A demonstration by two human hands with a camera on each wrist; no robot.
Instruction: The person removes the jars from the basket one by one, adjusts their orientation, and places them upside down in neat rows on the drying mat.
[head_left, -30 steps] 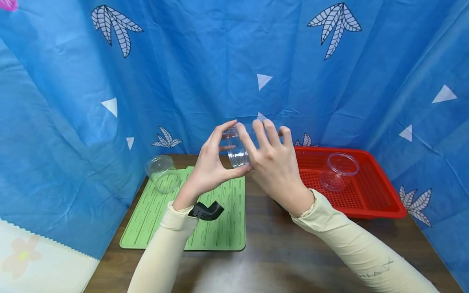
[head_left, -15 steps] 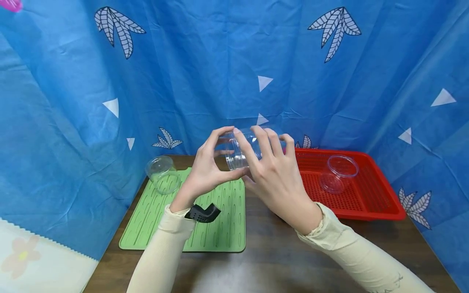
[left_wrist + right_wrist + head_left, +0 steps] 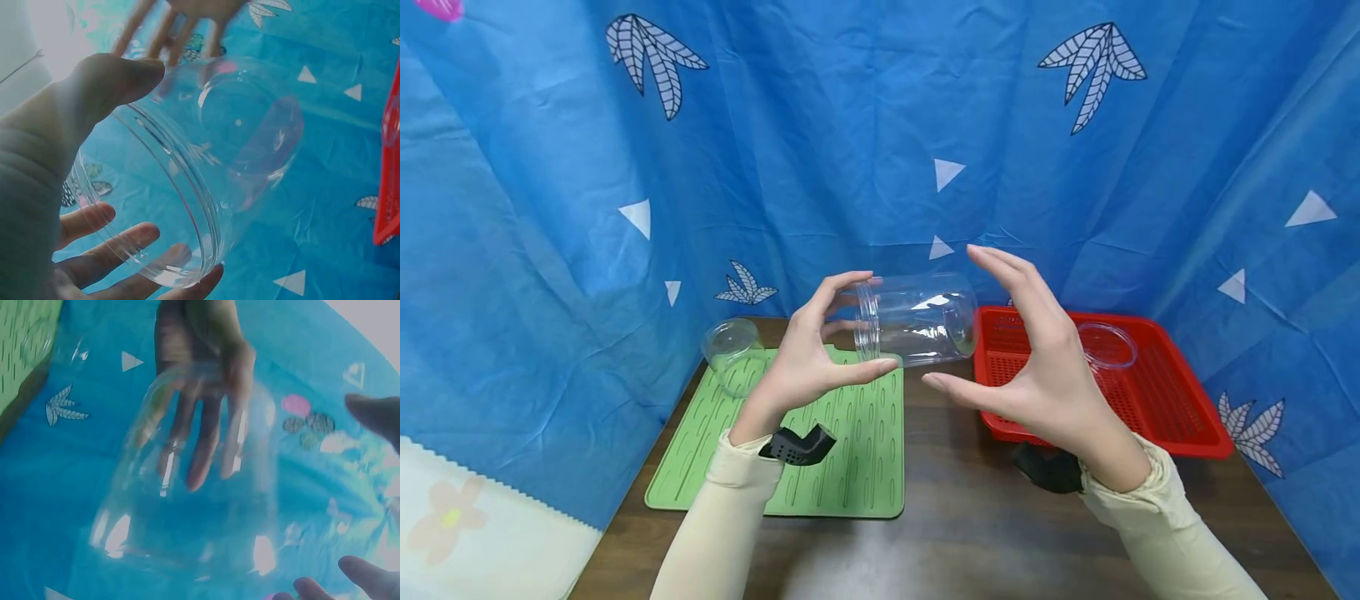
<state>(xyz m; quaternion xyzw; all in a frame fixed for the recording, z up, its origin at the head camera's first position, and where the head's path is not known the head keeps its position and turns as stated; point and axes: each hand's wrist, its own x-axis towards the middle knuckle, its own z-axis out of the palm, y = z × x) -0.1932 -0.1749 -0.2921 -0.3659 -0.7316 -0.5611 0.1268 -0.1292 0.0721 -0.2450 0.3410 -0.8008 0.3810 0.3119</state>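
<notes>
A clear plastic jar (image 3: pixel 925 317) lies sideways in the air at the middle of the head view, its threaded mouth toward the left. My left hand (image 3: pixel 808 350) grips it round the mouth end, thumb below in front and fingers behind. In the left wrist view the ridged neck of the jar (image 3: pixel 181 187) sits between thumb and fingers. My right hand (image 3: pixel 1037 358) is spread in a wide C near the jar's base, apart from it, with nothing between thumb and fingers. Through the jar wall (image 3: pixel 187 525), the left fingers show in the right wrist view.
A second clear jar (image 3: pixel 733 358) stands at the far left of a green drying mat (image 3: pixel 850 467). At the right is a red plastic basket (image 3: pixel 1180 400) with another clear container (image 3: pixel 1107 346) in it, partly behind the right hand. A blue patterned curtain (image 3: pixel 865 150) encloses the back and sides.
My right hand has let go of the jar and moved right, its fingers opening wide. The left hand keeps its grip and has shifted slightly left and down, so the whole jar shows.
</notes>
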